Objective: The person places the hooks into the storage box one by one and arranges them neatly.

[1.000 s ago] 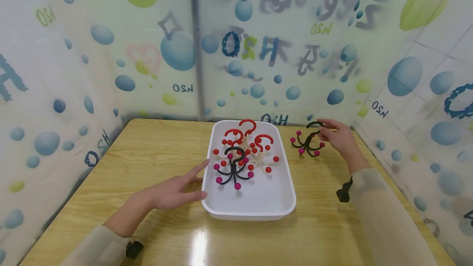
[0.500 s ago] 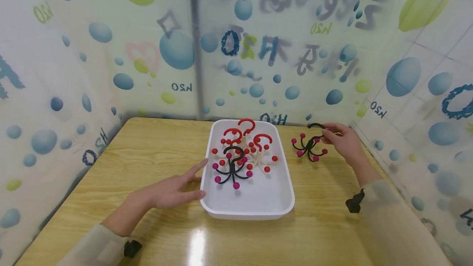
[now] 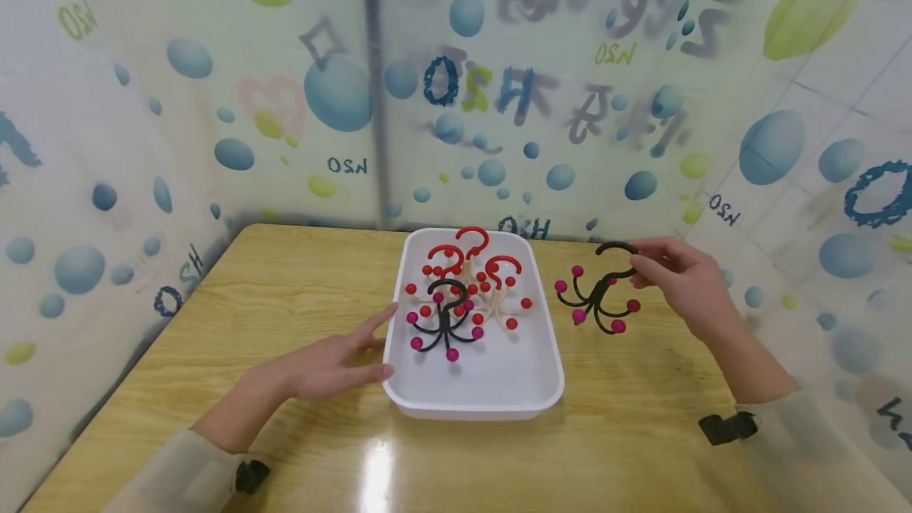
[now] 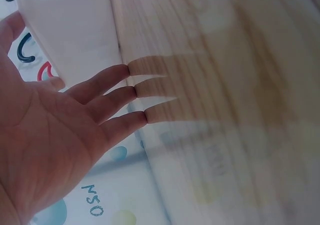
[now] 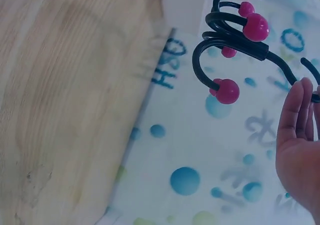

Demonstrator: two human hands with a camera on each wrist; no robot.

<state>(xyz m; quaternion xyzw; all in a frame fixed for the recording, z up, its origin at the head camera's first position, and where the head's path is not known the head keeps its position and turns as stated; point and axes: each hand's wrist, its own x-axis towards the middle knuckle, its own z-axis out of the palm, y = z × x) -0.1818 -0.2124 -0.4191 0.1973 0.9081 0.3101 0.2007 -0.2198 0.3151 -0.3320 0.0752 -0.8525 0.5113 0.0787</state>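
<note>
My right hand (image 3: 684,283) pinches a black multi-prong hanging hook (image 3: 600,291) by its curved top. Its curled prongs end in pink balls, and it hangs tilted above the table, right of the white tray (image 3: 492,378). In the right wrist view the same black hook (image 5: 245,42) spreads its prongs away from the fingers. My left hand (image 3: 321,370) touches the tray's left rim with extended thumb and index finger; the other fingers point down toward the tabletop in the left wrist view. Inside the tray stand another black hook (image 3: 446,319) with pink balls and several cream hooks with red tops (image 3: 504,264).
Everything stands on a wooden table (image 3: 299,283). A patterned curtain (image 3: 285,180) with bubbles and lettering rises along its back edge and both sides. The cream hooks crowd the tray's far half, with the second black hook in front of them.
My right hand has lifted the black hook and drawn it slightly nearer and to the right, turning it as it moves. My left hand has stayed at the tray's rim.
</note>
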